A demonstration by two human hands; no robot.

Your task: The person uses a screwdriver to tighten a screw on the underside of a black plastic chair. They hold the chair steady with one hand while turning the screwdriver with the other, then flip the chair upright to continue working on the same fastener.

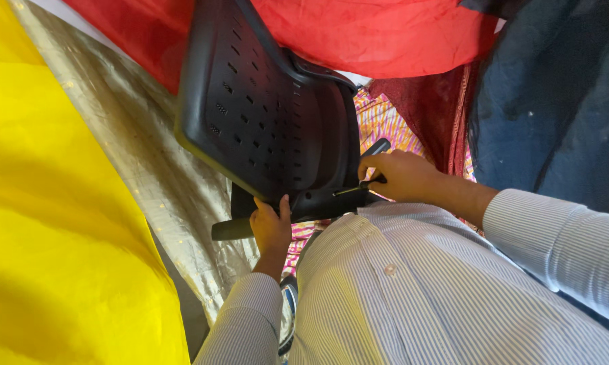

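A wide yellow cloth (54,203) fills the left of the frame, with a pale gold cloth (149,162) running diagonally beside it, a red cloth (372,30) across the top and a dark blue cloth (554,108) at the upper right. Against these, in the upper middle, stands a black plastic chair seat (264,115), its perforated shell tilted and turned toward the person, whose striped shirt (412,290) takes up the lower middle and right. The left hand (271,226), at centre just below the seat, has its grip wrapped on the seat's lower edge, thumb up against the plastic, next to a black bar (231,230) that juts left. The right hand (402,176), right of centre, is closed round a screwdriver (362,186), whose thin shaft points left at the seat's lower right edge; the tip looks to be touching the plastic, though the exact spot is too small to tell. Judged from this, the step in hand is work on a fastener at the seat's edge, one hand steadying while the other drives. The next move would call for keeping the seat braced, the shaft square to the fastener, and steady pressure so the tip does not slip.
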